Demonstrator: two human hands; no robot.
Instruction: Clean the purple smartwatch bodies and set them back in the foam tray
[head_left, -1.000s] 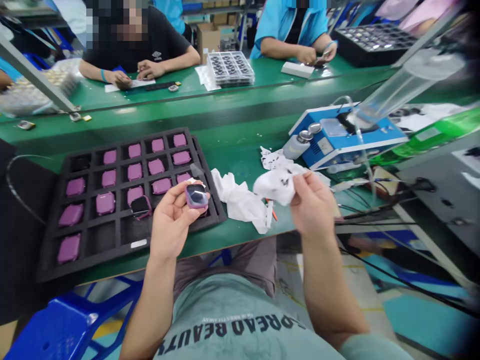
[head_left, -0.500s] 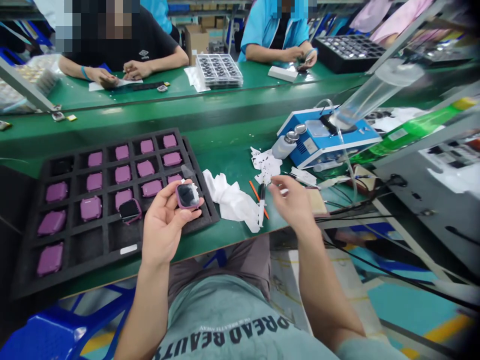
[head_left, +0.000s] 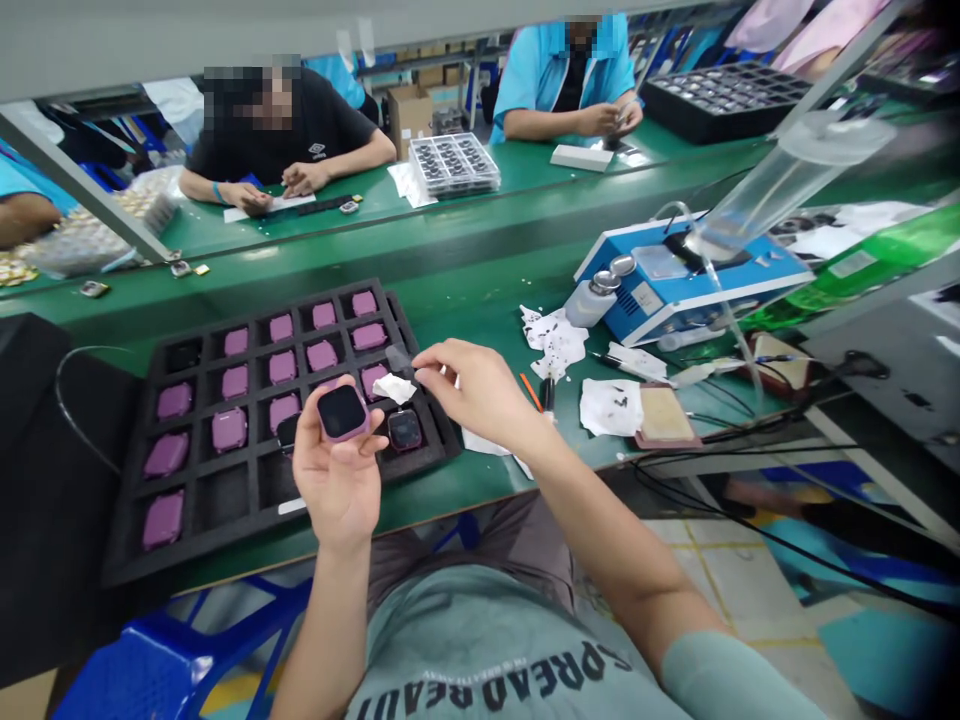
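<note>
Purple rims the square watch (head_left: pixel 342 412) in my left hand (head_left: pixel 339 470), seen from my head camera, its dark screen facing up. My thumb and fingers are closed around its edges, and I hold it above the front of a black foam tray (head_left: pixel 221 500) to my left. My right hand (head_left: pixel 424 368) reaches across from the right, fingers bent, its tips just beside a crumpled white scrap (head_left: pixel 394 388); I cannot tell whether thumb and finger meet, or which hand, if either, has hold of the scrap. Rows of purple watch cases (head_left: pixel 229 430) fill many of the tray's compartments. A second dark-screened watch (head_left: pixel 405 430) lies at its right side, near my left fingertips. Beyond my right forearm, on the green bench (head_left: pixel 472 290), are an orange stick (head_left: pixel 531 390), a spotted white cloth (head_left: pixel 611 408) touching a tan pad (head_left: pixel 666 415), a pump bottle (head_left: pixel 591 302) and a blue machine (head_left: pixel 645 295). Across the bench, one person in a black shirt (head_left: pixel 330 120) and another in a light blue jacket (head_left: pixel 521 90) handle small items.
</note>
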